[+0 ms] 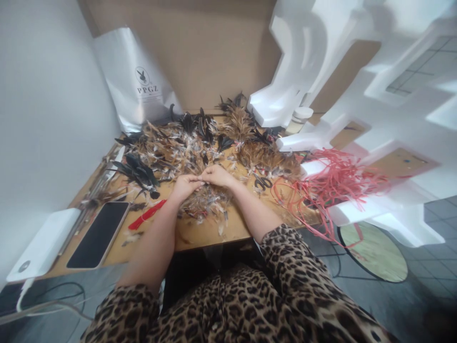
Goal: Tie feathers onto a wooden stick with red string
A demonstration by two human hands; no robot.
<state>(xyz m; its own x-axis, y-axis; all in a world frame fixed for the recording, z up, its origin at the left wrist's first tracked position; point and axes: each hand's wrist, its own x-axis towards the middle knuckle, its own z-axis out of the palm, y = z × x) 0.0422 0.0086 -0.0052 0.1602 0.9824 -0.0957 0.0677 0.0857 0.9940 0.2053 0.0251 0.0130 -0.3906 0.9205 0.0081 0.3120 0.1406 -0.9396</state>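
Note:
My left hand [186, 186] and my right hand [217, 176] meet fingertip to fingertip over the table, both pinched closed. What lies between the fingers is too small to make out. Right below them is a bunch of brown and white feathers [210, 205]. Behind the hands spreads a large heap of mottled brown feathers [171, 147]. A bundle of black feathers [135, 171] rests left of my left hand, and a red tassel of thread [147, 215] lies by my left forearm. Black-handled scissors [263, 182] are to the right of my right hand.
A dark-screened phone [99, 234] and a white power box with a cable [44, 243] sit at the left. A silver bag [137, 81] stands at the back. Pink ribbons [339, 178] drape over white foam pieces [357, 212] at right, near a lidded jar [300, 120] and a round stool [373, 252].

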